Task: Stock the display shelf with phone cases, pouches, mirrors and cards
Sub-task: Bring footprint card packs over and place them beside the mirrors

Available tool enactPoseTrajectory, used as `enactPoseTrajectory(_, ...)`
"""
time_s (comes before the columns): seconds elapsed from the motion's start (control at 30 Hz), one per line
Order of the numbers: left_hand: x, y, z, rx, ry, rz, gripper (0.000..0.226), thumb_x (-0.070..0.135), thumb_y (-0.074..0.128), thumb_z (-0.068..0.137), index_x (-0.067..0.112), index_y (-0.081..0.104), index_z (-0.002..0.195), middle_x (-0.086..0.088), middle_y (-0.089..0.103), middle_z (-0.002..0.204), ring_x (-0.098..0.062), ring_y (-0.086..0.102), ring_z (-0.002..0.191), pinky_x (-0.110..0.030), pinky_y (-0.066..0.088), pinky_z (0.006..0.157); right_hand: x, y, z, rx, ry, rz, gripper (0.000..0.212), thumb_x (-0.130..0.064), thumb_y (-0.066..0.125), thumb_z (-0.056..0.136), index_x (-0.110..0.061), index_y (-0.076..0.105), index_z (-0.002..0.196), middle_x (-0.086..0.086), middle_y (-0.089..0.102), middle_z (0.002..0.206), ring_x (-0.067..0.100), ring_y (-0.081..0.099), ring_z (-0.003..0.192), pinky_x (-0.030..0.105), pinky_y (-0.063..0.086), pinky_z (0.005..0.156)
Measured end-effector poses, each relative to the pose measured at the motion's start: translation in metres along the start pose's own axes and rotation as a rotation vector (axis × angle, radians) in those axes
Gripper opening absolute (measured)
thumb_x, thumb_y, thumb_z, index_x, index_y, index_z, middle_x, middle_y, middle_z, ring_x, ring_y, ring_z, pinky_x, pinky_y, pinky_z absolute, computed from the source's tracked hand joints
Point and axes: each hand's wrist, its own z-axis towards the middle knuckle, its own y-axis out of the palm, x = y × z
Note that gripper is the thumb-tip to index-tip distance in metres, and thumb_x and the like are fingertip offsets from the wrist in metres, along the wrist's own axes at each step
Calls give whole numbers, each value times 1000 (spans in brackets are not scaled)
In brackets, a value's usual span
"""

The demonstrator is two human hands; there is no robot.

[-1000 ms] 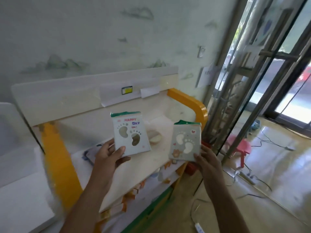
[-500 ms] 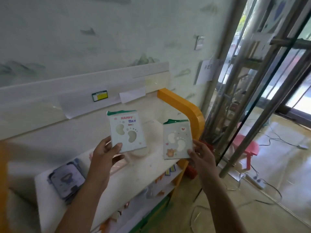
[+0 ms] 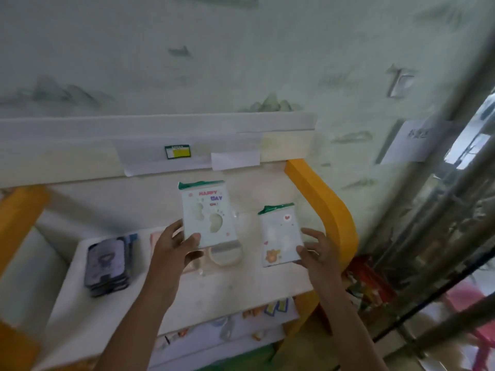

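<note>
My left hand point(image 3: 175, 246) pinches the lower left corner of a pale green "HAPPY DAY" card point(image 3: 207, 214) with two footprint cut-outs and a green top strip. It is held upright above the white shelf point(image 3: 241, 285). My right hand point(image 3: 316, 250) holds a second footprint card point(image 3: 280, 235) with a small bear and heart by its right edge, low over the shelf's right part. A stack of dark phone cases point(image 3: 107, 265) lies at the shelf's left. A round white mirror point(image 3: 226, 254) lies between the cards, and a pink item point(image 3: 155, 238) is partly hidden behind my left hand.
An orange curved side panel point(image 3: 329, 210) bounds the shelf on the right, another orange post point(image 3: 18, 220) on the left. A lower shelf point(image 3: 227, 328) holds small colourful items. A price label point(image 3: 177, 151) sticks to the upper shelf edge. Metal poles point(image 3: 442, 218) stand at the right.
Both hands have carried the cards forward and down toward the shelf. The view has swung left, so more of the shelf and the phone case stack shows.
</note>
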Motion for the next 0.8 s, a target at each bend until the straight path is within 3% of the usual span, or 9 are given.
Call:
enactPoseTrajectory(0.2, -19, 2, 0, 104, -13, -18, 51, 3, 72, 83, 9, 53, 130, -13, 70, 118, -26, 71, 96, -28, 57, 64, 48, 9, 24, -126, 44, -171, 23, -20, 64, 94, -39, 66, 106, -4, 68, 104, 10, 70, 85, 38, 62, 73)
enactPoseTrajectory(0.3, -25, 5, 10, 126, -19, -5, 49, -2, 68, 86, 9, 52, 130, -12, 70, 119, -28, 71, 100, -36, 58, 73, 66, 16, 37, -183, 113, -234, 26, -20, 60, 95, -44, 64, 104, -7, 65, 107, 11, 69, 87, 43, 61, 79)
enactPoseTrajectory(0.43, -27, 13, 26, 130, -24, 11, 49, -2, 67, 86, 12, 52, 130, -9, 71, 116, -26, 71, 101, -43, 56, 85, 81, 27, 54, -197, 131, -309, 26, -12, 60, 94, -36, 64, 105, -2, 62, 109, 18, 65, 96, 44, 58, 84)
enactPoseTrajectory(0.57, -27, 20, 48, 114, -33, 53, 52, -1, 67, 86, 12, 51, 133, -8, 71, 117, -23, 72, 99, -44, 56, 88, 84, 38, 71, -222, 29, -507, 24, -7, 60, 91, -21, 64, 110, -3, 62, 104, 13, 58, 97, 26, 46, 82)
enactPoseTrajectory(0.7, -31, 27, 67, 96, -55, 59, 48, -3, 67, 85, 14, 52, 128, -5, 72, 113, -20, 73, 94, -31, 60, 74, 94, 48, 84, -302, 12, -642, 23, -9, 57, 91, -21, 62, 109, -4, 57, 98, 15, 57, 95, 21, 41, 79)
enactPoseTrajectory(0.8, -40, 30, 77, 79, -81, 62, 49, -5, 67, 85, 12, 51, 128, -9, 71, 114, -24, 71, 99, -27, 60, 71, 99, 52, 89, -313, -16, -767, 25, -25, 46, 87, -23, 61, 107, 1, 56, 93, 19, 55, 91, 17, 37, 69)
